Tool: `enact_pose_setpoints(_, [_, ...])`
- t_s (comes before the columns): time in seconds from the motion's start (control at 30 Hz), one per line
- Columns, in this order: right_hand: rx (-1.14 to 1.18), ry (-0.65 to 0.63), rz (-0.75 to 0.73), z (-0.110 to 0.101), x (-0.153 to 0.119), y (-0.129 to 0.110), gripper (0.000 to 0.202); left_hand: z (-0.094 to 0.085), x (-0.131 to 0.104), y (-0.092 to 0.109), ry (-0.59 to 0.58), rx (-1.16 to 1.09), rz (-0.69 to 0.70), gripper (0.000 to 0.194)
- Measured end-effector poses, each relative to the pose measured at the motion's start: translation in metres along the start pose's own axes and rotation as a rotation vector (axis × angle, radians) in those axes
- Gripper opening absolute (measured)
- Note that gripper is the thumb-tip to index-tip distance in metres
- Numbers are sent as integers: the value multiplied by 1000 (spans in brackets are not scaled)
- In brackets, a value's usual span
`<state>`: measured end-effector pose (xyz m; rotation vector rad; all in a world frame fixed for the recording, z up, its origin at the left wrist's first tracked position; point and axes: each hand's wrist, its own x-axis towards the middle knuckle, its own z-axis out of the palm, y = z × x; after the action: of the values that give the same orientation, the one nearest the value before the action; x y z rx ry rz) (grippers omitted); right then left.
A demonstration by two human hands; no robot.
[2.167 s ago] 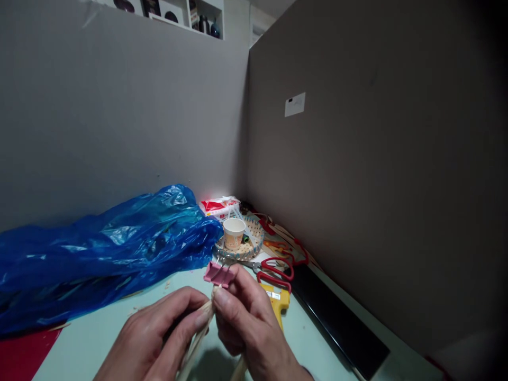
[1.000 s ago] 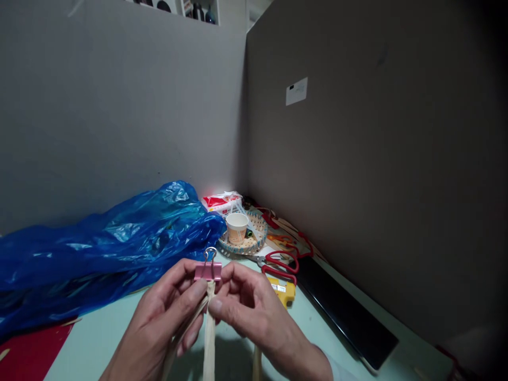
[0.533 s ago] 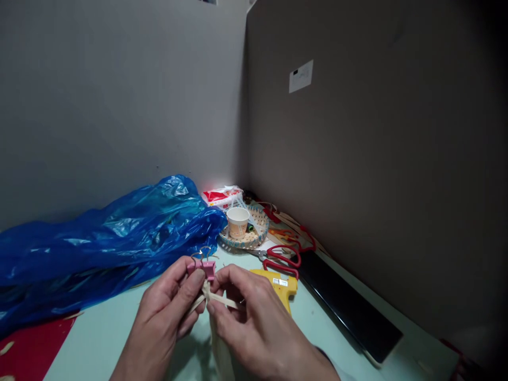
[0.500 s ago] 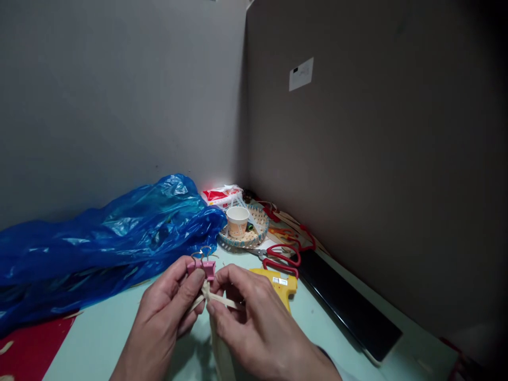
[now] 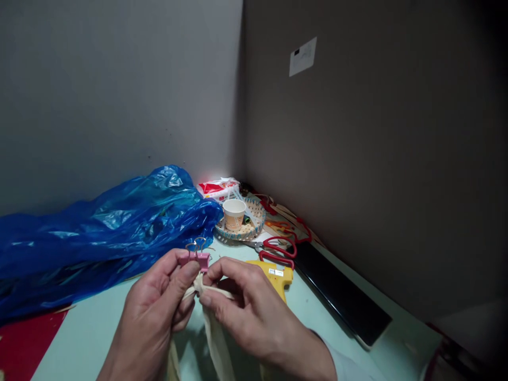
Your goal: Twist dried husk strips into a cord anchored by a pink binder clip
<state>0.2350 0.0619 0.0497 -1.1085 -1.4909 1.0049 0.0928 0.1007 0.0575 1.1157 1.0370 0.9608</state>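
Presently both hands, left hand (image 5: 153,312) and right hand (image 5: 250,312), pinch pale strips (image 5: 216,338) (probably bamboo) under the pink binder clip (image 5: 194,259); keep fingers tight.

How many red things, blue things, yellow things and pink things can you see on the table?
Red: 2, the red-handled metal scissors and the red paper sheet.
Blue: 1, the crumpled blue plastic bag.
Yellow: 1, the yellow plastic glue gun.
Pink: 1, the small pink binder clip.
Total: 5.

Two grey walls (image 5: 119,95) are meeting in a corner at upper centre; a pale green table (image 5: 91,333) is filling the lower frame.
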Motion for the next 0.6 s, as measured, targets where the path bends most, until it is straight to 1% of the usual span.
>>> enact_pose_setpoints(0.07, [123,-43,78,0,3,0,11,-1,1,0,-20,25,21,34])
enact_pose_setpoints(0.13, [209,-96,122,-1,5,0,14,-1,1,1,-32,56,26,32])
enact_pose_setpoints(0.23, [320,-145,158,-3,6,0,18,0,1,2,-57,79,-14,34])
enact_pose_setpoints(0.3, [369,-147,149,-3,6,1,20,0,2,2,-84,76,-38,35])
enact_pose_setpoints(0.33, [373,-134,135,-3,6,2,20,0,3,2,-102,79,-36,35])
enact_pose_setpoints(0.4, [347,-68,103,-3,7,4,21,-2,5,3,-133,115,0,32])
enact_pose_setpoints(0.5, [293,68,65,-4,9,10,20,-6,7,5,-153,273,57,33])
enact_pose_setpoints(0.6, [253,120,36,-4,9,15,18,-7,3,9,-128,453,109,36])
